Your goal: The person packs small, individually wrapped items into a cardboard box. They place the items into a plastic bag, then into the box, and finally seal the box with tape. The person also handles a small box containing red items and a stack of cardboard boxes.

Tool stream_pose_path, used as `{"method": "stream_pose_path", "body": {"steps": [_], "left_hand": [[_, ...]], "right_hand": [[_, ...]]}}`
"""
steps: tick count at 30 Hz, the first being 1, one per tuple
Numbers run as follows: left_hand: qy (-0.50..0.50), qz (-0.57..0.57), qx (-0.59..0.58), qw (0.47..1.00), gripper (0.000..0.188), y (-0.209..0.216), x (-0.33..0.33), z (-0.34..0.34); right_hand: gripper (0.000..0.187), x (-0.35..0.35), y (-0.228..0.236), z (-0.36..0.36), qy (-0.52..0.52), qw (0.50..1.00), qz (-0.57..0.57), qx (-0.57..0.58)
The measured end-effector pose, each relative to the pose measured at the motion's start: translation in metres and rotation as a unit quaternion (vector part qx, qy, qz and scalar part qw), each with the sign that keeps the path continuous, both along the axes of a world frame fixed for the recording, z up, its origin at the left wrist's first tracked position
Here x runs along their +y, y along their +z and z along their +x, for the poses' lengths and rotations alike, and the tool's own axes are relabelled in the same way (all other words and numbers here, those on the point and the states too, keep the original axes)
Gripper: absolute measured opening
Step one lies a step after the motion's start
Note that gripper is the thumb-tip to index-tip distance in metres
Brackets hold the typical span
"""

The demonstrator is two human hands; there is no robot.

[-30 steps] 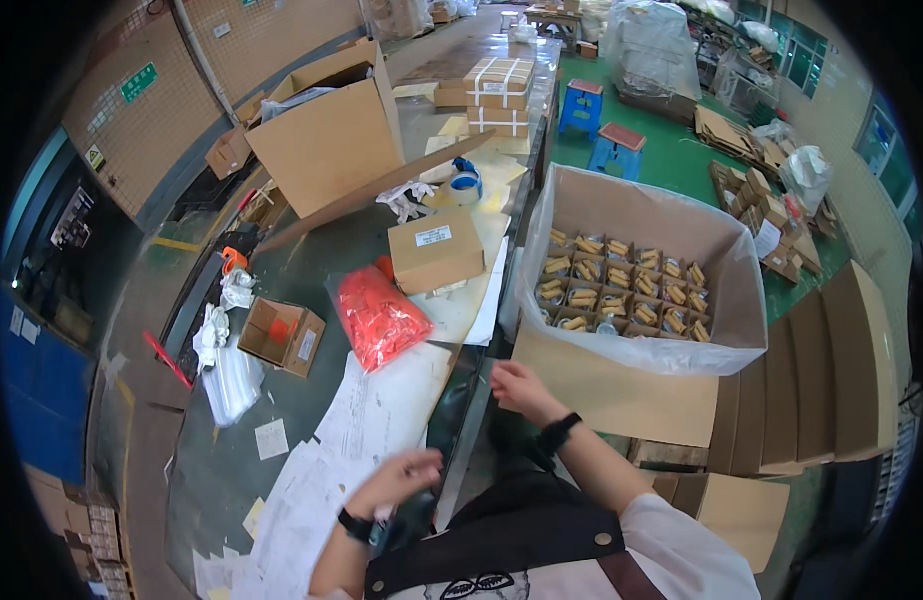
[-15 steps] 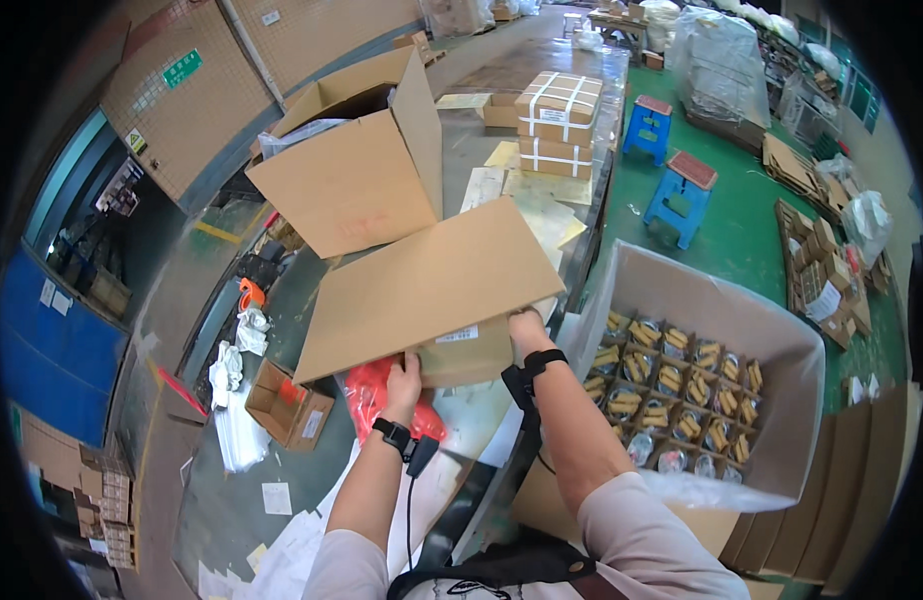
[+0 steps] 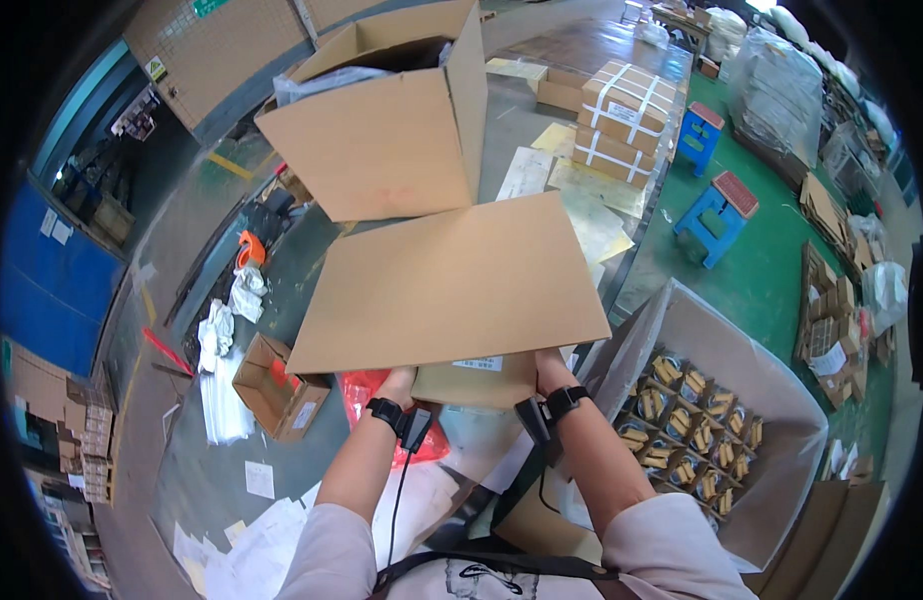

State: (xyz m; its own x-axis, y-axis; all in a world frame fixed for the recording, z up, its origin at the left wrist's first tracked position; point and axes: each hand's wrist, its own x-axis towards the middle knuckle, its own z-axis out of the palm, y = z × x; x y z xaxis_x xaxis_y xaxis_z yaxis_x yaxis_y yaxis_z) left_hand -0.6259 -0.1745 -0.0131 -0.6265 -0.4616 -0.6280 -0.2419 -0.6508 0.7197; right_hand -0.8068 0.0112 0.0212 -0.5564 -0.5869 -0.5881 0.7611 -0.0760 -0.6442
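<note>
Between my two hands is a small cardboard box (image 3: 462, 384) with a white label on its near side. Above it spreads a wide flat cardboard panel (image 3: 447, 285); whether the two are joined I cannot tell. My left hand (image 3: 398, 383) is closed on the box's left side, its fingers largely covered by the panel. At the right side my right hand (image 3: 553, 370) grips the same box, fingers mostly out of sight. Red plastic film (image 3: 357, 390) lies beside my left hand. Just behind the panel stands a large open carton (image 3: 382, 150) with a plastic liner.
At right, a lined carton (image 3: 787, 470) holds rows of wire-and-tan pieces in dividers. Strapped boxes (image 3: 627, 115) and loose papers (image 3: 592, 215) lie on the table. A small open box (image 3: 282, 385) is at left. Blue stools (image 3: 717, 215) stand on the green floor.
The panel and box have swung to sit squarer in front of me. My left hand has slipped further under the panel's edge. The whole view has shifted, with the surroundings displaced.
</note>
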Motion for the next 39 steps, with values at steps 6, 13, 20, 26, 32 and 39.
{"method": "stream_pose_path", "body": {"steps": [6, 13, 20, 26, 32, 39], "left_hand": [[-0.08, 0.055, 0.017, 0.995, 0.062, 0.017, 0.013, 0.022], [-0.195, 0.115, 0.035, 0.974, 0.055, 0.041, 0.017, 0.018], [-0.224, 0.01, 0.071, 0.972, 0.05, 0.045, 0.032, 0.0], [-0.284, 0.019, -0.008, 0.959, 0.053, 0.07, 0.046, -0.01], [-0.192, -0.236, 0.028, 0.952, 0.069, 0.068, 0.081, 0.013], [0.015, -0.112, 0.052, 0.992, 0.071, 0.145, 0.115, 0.18]], "right_hand": [[0.072, 0.025, 0.013, 0.04, -0.024, 0.998, -0.043, -0.033], [0.079, 0.076, 0.015, 0.103, -0.069, 0.992, -0.038, -0.101], [0.068, 0.102, 0.007, 0.146, -0.091, 0.994, -0.039, -0.041], [0.064, 0.117, -0.01, 0.144, -0.147, 0.985, -0.05, -0.07], [0.065, 0.138, -0.002, 0.152, -0.153, 0.982, -0.096, -0.058], [0.06, 0.122, 0.1, 0.195, 0.064, 0.998, -0.013, 0.01]]}}
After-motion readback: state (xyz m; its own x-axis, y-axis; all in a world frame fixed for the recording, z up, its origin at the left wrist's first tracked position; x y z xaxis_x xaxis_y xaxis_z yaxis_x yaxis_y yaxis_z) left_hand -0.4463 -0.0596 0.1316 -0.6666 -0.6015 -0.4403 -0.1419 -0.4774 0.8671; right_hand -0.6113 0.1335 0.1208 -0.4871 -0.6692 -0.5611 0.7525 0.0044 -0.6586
